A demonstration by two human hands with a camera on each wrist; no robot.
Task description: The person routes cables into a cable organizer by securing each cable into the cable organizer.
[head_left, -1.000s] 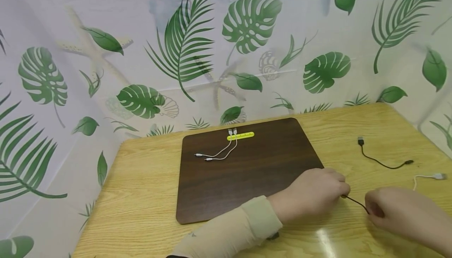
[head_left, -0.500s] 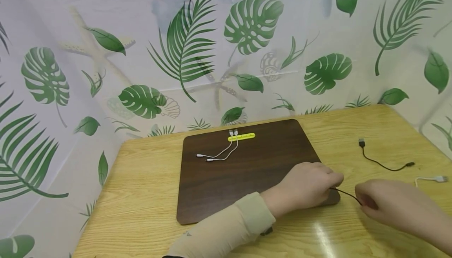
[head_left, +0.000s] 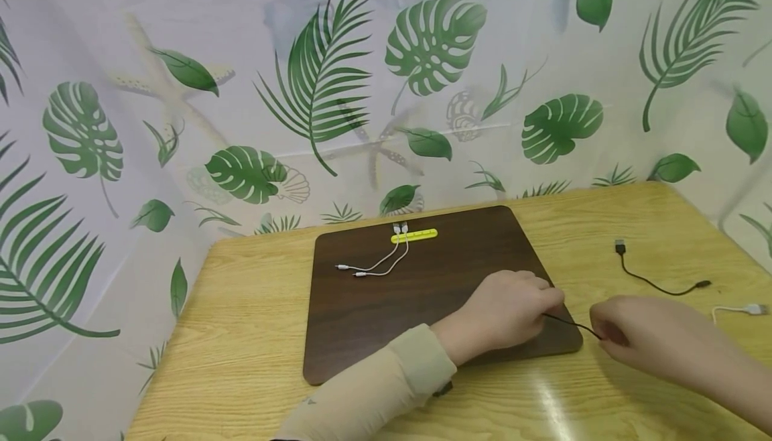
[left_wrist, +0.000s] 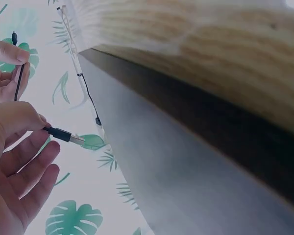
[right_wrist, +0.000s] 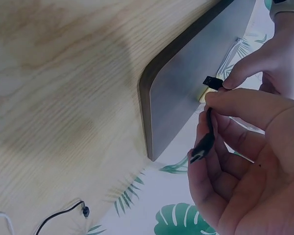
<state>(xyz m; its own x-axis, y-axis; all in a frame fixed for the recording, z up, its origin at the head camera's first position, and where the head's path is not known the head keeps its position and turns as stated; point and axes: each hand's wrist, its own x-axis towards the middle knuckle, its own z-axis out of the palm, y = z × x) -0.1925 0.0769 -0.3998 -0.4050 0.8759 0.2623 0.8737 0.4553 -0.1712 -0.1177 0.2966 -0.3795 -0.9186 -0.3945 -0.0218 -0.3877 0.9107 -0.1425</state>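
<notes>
A short black USB cable (head_left: pixel 569 322) stretches between my two hands. My left hand (head_left: pixel 503 310) pinches it just behind the USB plug (left_wrist: pixel 61 134), whose metal end points out from the fingertips in the left wrist view. With thumb and fingers, my right hand (head_left: pixel 657 334) pinches the cable close to its small connector (right_wrist: pixel 202 148). The left hand is above the right part of a dark brown board (head_left: pixel 386 307); the right hand is just off the board's right side. A yellow cable holder (head_left: pixel 422 234) at the board's back carries two white cables (head_left: pixel 386 253) in its left end.
Another black cable (head_left: pixel 648 282) and a white cable (head_left: pixel 732 308) lie on the wooden table (head_left: pixel 241 347) at the right. A small black object (head_left: pixel 443 389) shows partly from under the left forearm. Leaf-printed cloth (head_left: pixel 338 92) hangs behind the table.
Both hands have moved left with the black USB cable between them, bringing the left hand farther over the board. The view has shifted slightly; the other cables lie as before.
</notes>
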